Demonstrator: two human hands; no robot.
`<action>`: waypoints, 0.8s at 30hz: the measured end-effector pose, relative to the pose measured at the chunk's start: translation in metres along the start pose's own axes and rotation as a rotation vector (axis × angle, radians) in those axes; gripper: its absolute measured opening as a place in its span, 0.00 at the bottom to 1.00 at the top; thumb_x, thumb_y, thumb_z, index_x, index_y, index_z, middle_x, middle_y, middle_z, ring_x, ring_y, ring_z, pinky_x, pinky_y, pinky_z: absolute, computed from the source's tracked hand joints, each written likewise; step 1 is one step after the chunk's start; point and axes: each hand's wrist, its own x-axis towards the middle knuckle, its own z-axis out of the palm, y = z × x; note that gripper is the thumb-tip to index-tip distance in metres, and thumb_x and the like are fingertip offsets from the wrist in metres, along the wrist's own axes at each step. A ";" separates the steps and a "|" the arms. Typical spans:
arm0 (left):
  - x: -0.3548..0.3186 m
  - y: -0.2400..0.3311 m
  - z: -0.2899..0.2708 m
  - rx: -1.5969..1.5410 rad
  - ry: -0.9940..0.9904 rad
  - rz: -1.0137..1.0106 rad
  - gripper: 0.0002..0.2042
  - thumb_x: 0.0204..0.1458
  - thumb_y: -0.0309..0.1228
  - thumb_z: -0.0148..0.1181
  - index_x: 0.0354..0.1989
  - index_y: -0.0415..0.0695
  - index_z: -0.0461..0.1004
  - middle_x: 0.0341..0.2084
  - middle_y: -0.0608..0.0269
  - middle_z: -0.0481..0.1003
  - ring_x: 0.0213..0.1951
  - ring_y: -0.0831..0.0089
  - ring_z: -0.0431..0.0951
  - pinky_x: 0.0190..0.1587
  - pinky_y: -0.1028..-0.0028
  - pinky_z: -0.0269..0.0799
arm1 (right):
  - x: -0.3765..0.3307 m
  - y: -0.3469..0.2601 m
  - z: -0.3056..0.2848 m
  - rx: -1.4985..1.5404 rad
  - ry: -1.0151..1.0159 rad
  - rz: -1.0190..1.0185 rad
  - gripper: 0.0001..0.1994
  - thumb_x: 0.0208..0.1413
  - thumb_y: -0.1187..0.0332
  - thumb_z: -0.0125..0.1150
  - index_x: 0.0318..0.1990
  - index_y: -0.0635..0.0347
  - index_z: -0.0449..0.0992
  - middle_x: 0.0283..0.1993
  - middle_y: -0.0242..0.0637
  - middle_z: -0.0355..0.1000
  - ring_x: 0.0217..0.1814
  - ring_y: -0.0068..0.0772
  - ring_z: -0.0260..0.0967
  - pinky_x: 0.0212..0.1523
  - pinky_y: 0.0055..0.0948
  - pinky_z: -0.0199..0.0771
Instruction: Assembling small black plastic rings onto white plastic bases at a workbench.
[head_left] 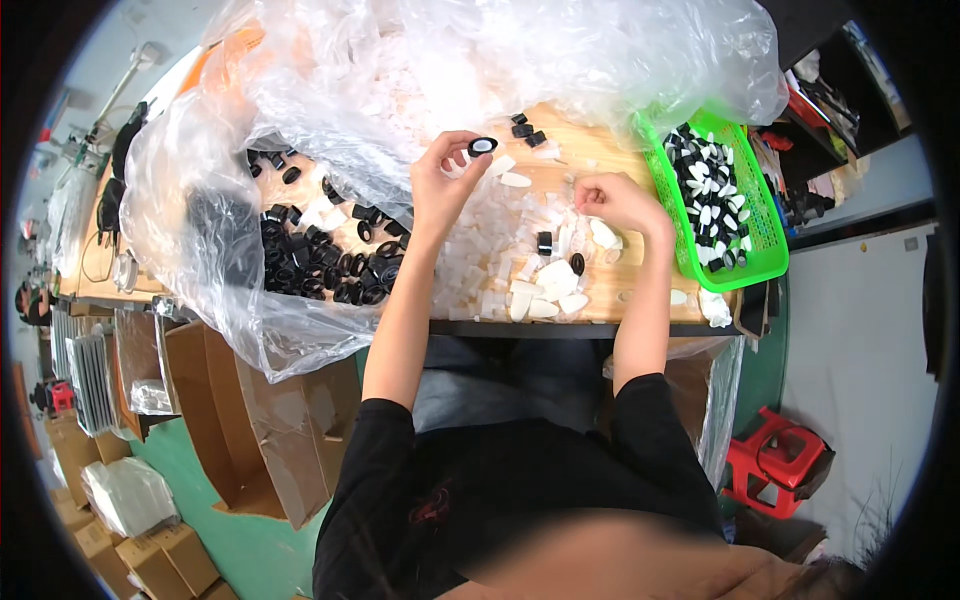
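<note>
My left hand (438, 188) pinches a black oval ring-shaped part (484, 146) with a pale centre, held up over the table by thumb and fingers. To its right, my right hand (622, 204) is closed, its thumb and fingertips pressed together; whatever they may hold is too small to make out. Below and between the hands lie many small translucent pieces (468, 262) and flat white oval pieces (552, 284). A black oval ring (577, 264) and a small black block (544, 242) rest among them.
Left of my forearm, black parts (318, 262) are heaped beside crumpled clear plastic sheeting (190, 215). A green basket (738, 281) with black and white pieces stands at the right. Several black parts (528, 131) lie farther back. A red stool (778, 455) and cardboard box (290, 430) are below.
</note>
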 end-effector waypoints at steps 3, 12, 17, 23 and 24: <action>-0.002 0.000 -0.002 0.026 -0.023 -0.017 0.12 0.45 0.25 0.69 0.39 0.41 0.78 0.28 0.74 0.78 0.26 0.87 0.64 0.31 0.83 0.59 | -0.018 -0.002 0.009 -0.001 -0.076 -0.155 0.06 0.45 0.79 0.64 0.32 0.61 0.77 0.26 0.33 0.74 0.30 0.25 0.70 0.35 0.26 0.71; -0.007 0.000 0.008 0.053 -0.187 -0.024 0.14 0.44 0.24 0.70 0.41 0.43 0.79 0.17 0.74 0.71 0.19 0.86 0.61 0.24 0.83 0.57 | -0.025 -0.016 0.044 -0.271 0.371 -0.407 0.05 0.47 0.78 0.64 0.32 0.60 0.77 0.42 0.36 0.71 0.43 0.38 0.70 0.46 0.32 0.71; -0.009 -0.001 0.011 -0.083 -0.246 -0.002 0.14 0.46 0.18 0.67 0.43 0.36 0.77 0.26 0.66 0.78 0.28 0.84 0.76 0.33 0.83 0.72 | -0.002 -0.064 0.046 0.181 0.651 -0.474 0.04 0.51 0.78 0.62 0.35 0.63 0.78 0.41 0.36 0.74 0.43 0.37 0.73 0.38 0.29 0.75; -0.009 -0.003 0.014 -0.303 -0.227 -0.039 0.10 0.50 0.20 0.65 0.40 0.34 0.77 0.35 0.60 0.80 0.35 0.77 0.81 0.41 0.78 0.78 | 0.029 -0.064 0.056 -0.200 0.727 -0.659 0.06 0.50 0.78 0.64 0.37 0.61 0.78 0.40 0.36 0.74 0.42 0.35 0.73 0.39 0.31 0.76; -0.009 -0.003 0.012 -0.299 -0.221 -0.041 0.10 0.50 0.20 0.65 0.40 0.34 0.77 0.35 0.60 0.80 0.35 0.77 0.81 0.41 0.78 0.78 | 0.030 -0.065 0.058 -0.197 0.723 -0.664 0.06 0.50 0.78 0.64 0.37 0.61 0.78 0.40 0.36 0.74 0.42 0.35 0.73 0.39 0.31 0.76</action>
